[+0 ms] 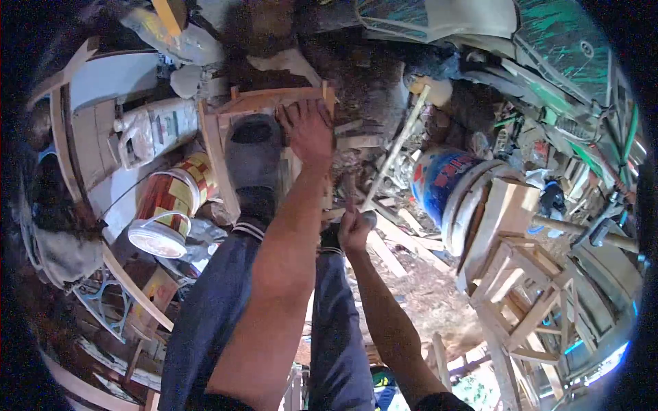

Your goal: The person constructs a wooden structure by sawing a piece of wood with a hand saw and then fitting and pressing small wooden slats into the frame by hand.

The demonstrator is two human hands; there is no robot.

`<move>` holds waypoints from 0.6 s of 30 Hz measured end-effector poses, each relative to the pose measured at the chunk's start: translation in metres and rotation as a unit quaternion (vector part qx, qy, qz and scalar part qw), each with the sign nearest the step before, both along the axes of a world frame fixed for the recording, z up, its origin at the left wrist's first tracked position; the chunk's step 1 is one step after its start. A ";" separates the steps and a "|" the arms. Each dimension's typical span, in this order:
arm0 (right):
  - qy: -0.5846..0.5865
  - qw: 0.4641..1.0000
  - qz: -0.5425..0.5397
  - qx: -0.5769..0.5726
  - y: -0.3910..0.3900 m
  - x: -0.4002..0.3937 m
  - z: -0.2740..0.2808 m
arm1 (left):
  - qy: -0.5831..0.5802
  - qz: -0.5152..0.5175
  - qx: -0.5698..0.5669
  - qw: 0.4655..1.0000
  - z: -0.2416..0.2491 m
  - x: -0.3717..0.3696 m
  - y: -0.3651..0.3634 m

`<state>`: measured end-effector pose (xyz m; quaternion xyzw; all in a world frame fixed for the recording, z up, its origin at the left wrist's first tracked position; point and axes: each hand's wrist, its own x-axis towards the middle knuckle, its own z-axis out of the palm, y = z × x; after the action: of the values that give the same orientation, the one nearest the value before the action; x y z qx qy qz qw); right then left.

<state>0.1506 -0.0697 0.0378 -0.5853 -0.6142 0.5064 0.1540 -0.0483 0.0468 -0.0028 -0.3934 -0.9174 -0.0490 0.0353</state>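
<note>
My left hand (308,133) lies with fingers spread on the top end of a wooden stool frame (223,168). A foot in a dark shoe (253,154) presses on the same frame, just left of that hand. Lower and to the right, my right hand (355,231) is closed around the handle of what looks like a hammer (350,192). Its upper end is hard to make out against the wood scraps behind it. My other foot is mostly hidden behind my arms.
A checkered bucket (171,205) stands at left, a blue bucket (445,181) at right. A wooden stool (524,291) sits at lower right. Wood offcuts (387,253) litter the ground, and a long pale stick (397,147) leans behind the right hand.
</note>
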 end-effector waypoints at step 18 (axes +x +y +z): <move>-0.161 0.967 0.090 -0.175 0.122 -0.013 0.231 | -0.043 0.004 0.002 0.999 0.006 0.002 0.000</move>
<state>0.1375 0.0522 0.2687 -0.6192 -0.5832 0.5165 -0.0983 -0.0463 0.0466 0.0028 -0.3872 -0.9195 -0.0673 -0.0034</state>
